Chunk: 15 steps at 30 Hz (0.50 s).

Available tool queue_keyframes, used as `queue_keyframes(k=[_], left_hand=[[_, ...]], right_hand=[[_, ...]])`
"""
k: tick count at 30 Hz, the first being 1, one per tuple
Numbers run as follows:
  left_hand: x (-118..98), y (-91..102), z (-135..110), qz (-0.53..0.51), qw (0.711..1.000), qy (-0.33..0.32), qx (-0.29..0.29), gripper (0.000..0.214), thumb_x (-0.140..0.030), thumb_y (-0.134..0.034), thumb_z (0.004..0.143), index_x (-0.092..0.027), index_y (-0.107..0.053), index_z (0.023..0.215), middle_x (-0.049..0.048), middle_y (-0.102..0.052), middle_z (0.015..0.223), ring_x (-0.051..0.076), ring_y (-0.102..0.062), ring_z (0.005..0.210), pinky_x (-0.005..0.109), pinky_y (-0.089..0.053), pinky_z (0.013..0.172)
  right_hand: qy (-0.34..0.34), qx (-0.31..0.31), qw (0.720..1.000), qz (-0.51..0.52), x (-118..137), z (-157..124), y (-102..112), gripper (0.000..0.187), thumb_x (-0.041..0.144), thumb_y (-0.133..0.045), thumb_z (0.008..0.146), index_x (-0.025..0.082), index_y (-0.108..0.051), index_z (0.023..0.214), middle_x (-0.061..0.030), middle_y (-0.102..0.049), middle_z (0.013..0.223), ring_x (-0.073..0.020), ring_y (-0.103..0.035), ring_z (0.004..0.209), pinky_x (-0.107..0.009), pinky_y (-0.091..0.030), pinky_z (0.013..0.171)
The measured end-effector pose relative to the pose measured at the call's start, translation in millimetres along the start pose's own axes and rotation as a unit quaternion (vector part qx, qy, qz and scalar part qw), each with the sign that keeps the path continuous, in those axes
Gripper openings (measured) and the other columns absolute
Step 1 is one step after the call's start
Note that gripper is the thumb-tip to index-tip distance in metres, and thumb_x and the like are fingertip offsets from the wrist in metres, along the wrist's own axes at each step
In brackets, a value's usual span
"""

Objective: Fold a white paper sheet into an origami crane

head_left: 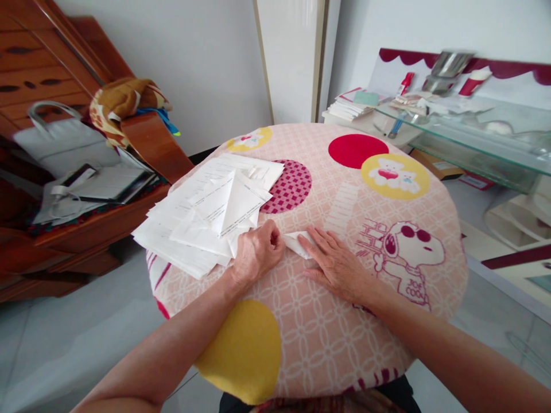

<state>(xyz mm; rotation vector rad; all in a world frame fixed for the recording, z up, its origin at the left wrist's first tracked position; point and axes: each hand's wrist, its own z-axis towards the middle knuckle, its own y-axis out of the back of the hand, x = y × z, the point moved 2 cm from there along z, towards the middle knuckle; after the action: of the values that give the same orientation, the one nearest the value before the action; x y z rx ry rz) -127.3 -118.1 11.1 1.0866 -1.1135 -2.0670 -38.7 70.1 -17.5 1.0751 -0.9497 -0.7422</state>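
The left grip [260, 248] is curled closed, maybe pinching the folded paper [296, 244] just to its right; the right grip [338, 264] rests spread on that paper. Left of both, loose sheets [202, 215] overlap on the counter [318, 332].

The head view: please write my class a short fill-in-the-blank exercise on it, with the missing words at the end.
1. The left hand is curled, while the right hand rests outstretched on a small folded piece of white ____.
2. The loose sheets lie on the person's ____ side of the tablecloth.
3. The large plain circle nearest the person's body is coloured ____.
4. The plain circle on the far part of the tablecloth is coloured ____.

Missing words: paper; left; yellow; red.
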Motion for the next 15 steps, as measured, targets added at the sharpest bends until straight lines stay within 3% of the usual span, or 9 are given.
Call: queue_keyframes(k=[9,15], left_hand=[[6.1,-4.6,8.0,0.023,0.998,0.024,0.049,0.007,-0.023,-0.053,0.078,-0.019,-0.058,0.076,0.0012,-0.064,0.066,0.015,-0.057,0.058,0.026,-0.035,0.058],[11.8,-0.5,13.4,-0.033,0.996,0.022,0.076,0.007,-0.022,-0.055,0.074,-0.018,-0.06,0.071,0.0007,-0.064,0.066,0.014,-0.056,0.059,0.025,-0.038,0.059]], right_hand=[[-0.001,0.002,1.0,-0.006,0.6,0.2,1.0,0.066,0.047,-0.047,0.098,0.015,-0.031,0.154,-0.018,-0.024,0.162,-0.0305,-0.022,0.15,-0.054,-0.025,0.119],[0.001,0.005,1.0,-0.011,1.9,-0.1,1.9,0.062,0.045,-0.047,0.099,0.016,-0.037,0.152,-0.016,-0.028,0.161,-0.0306,-0.023,0.15,-0.054,-0.024,0.12]])
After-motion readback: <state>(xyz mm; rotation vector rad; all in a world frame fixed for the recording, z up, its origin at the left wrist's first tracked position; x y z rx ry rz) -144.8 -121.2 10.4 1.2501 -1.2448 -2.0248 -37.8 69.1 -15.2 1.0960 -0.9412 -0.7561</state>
